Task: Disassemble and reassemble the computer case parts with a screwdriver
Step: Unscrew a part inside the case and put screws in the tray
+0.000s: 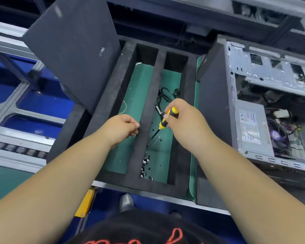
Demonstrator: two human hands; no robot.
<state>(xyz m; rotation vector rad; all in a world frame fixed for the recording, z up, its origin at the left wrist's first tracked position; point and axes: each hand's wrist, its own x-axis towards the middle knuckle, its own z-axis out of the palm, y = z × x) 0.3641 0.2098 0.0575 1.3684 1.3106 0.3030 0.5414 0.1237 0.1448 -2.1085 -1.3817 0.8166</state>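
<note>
My right hand (180,118) grips a yellow-and-black screwdriver (165,120), its tip pointing down-left over the right compartment of a black foam tray (148,110). My left hand (121,127) hovers over the tray's middle divider with fingers curled; whether it pinches something small I cannot tell. A pile of small black screws (145,164) lies in the right compartment near its front end. The open computer case (264,106) stands at the right, its power supply and cables exposed. A black side panel (72,50) leans at the upper left.
A black cable (165,95) lies coiled in the right compartment beyond the screwdriver. Green mat (139,88) lines the tray's floor. Blue bins (33,103) and metal rails sit at the left. The table's front edge (165,198) runs below the tray.
</note>
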